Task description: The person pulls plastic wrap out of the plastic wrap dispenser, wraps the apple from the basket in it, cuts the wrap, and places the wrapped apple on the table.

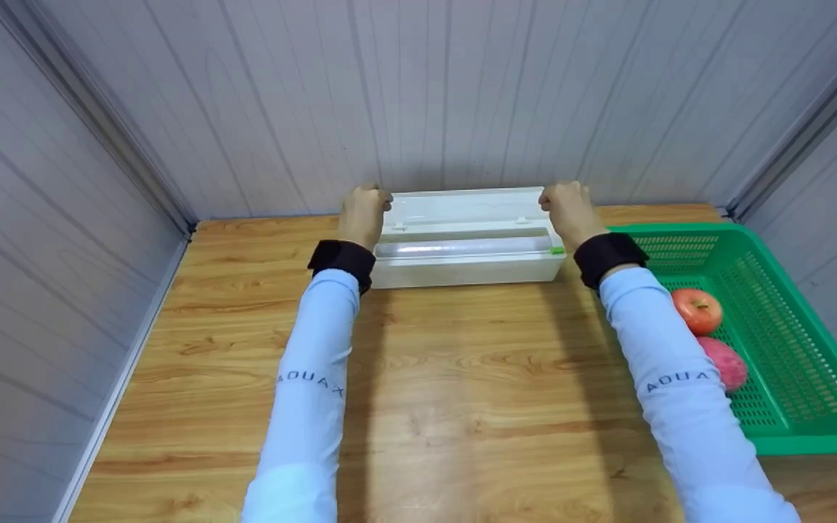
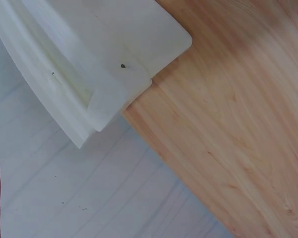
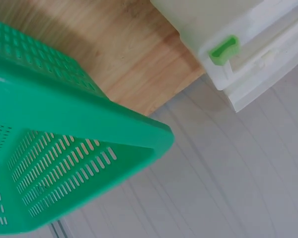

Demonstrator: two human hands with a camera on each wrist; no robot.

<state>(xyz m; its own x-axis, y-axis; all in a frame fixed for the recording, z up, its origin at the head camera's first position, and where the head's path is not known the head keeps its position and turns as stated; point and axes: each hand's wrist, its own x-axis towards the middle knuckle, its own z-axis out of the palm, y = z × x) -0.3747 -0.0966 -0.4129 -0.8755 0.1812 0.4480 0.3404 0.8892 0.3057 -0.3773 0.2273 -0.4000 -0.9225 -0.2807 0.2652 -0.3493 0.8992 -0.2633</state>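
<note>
A long white cling film box [image 1: 466, 272] stands against the back wall, and its lid [image 1: 466, 207] is raised. Inside lies a shiny clear roll [image 1: 462, 247]. In the head view, my left hand [image 1: 364, 216] is at the lid's left corner and my right hand [image 1: 571, 212] at its right corner, both with bent fingers. Each wrist view shows only a sliver of hand, apart from the visible lid corner. Whether the fingertips pinch the lid is hidden. A small green slider [image 3: 224, 50] sits at the box's right end.
To the right stands a green plastic basket [image 1: 818, 345] holding an apple [image 1: 697, 311] and a pinkish-red fruit [image 1: 725, 363], partly behind the right sleeve. The wooden table [image 1: 455, 407] meets pale panelled walls [image 1: 447, 87] at the back and sides.
</note>
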